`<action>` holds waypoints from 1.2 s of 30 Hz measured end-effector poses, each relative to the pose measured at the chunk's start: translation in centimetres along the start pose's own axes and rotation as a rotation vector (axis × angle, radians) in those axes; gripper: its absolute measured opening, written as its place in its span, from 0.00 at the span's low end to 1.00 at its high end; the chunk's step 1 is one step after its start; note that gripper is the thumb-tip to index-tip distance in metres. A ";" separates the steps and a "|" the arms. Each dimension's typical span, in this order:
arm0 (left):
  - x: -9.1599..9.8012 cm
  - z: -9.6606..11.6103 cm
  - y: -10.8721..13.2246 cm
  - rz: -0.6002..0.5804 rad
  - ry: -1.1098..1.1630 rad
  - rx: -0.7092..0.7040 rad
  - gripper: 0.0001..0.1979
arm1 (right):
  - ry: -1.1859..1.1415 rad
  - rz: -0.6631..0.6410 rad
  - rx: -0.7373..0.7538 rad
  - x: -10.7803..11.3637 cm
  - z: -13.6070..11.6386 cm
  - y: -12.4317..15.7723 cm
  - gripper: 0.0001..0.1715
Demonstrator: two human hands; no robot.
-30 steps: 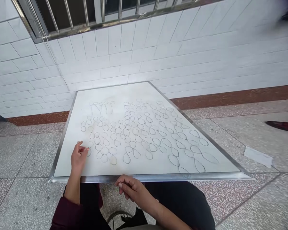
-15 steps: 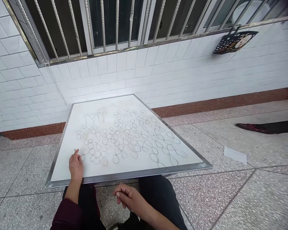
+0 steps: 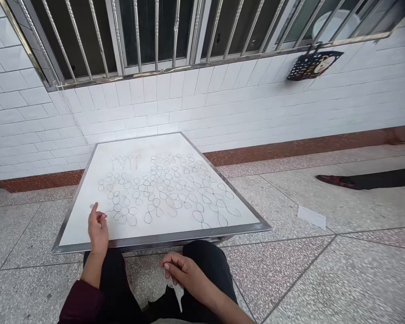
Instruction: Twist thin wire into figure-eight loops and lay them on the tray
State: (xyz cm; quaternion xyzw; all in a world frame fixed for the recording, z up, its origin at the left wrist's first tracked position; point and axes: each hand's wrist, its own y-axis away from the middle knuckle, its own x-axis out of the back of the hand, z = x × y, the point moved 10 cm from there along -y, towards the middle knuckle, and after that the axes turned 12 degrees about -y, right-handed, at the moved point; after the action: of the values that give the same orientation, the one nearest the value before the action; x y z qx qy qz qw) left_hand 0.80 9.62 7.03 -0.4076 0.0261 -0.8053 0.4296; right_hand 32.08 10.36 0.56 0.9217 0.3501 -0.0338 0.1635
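A white board with a metal frame (image 3: 162,240) lies low in front of me, and several thin wire loops (image 3: 162,193) in figure-eight shapes are spread across it. My left hand (image 3: 97,228) rests on the board's near left part, fingers pinched together beside the nearest loops; what it pinches is too small to make out. My right hand (image 3: 180,270) hovers over my lap below the board's front edge, fingers loosely curled, nothing visible in them.
A white tiled wall with a barred window (image 3: 155,31) rises behind the board. A spotted bag (image 3: 312,65) hangs on the sill at right. Another person's dark shoe and leg (image 3: 337,181) stretch over the terrazzo floor at right, near a paper scrap (image 3: 311,217).
The view has pulled back and tilted up, showing more window and floor. My left hand stays by the left loops, its fingers now pinched. My right hand has drifted slightly lower.
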 end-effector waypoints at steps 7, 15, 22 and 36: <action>-0.3 12.6 5.9 -0.200 0.466 -0.068 0.28 | -0.005 -0.024 0.138 0.3 -8.7 -1.3 0.21; -2.0 17.9 9.5 -0.454 0.617 -0.066 0.25 | -0.274 0.147 0.308 2.5 -12.1 1.0 0.21; -2.6 19.4 11.9 -0.607 0.702 -0.042 0.23 | -0.323 0.208 0.376 2.7 -11.8 3.7 0.17; 3.0 13.7 10.3 -0.412 0.646 -0.086 0.22 | -0.371 0.144 0.372 -3.2 -11.2 1.0 0.16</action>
State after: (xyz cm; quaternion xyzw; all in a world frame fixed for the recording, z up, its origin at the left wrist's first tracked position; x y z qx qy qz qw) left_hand 16.17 5.20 14.02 -0.1474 0.1114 -0.9599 0.2109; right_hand 29.76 11.31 11.99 0.9365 0.2356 -0.2540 0.0545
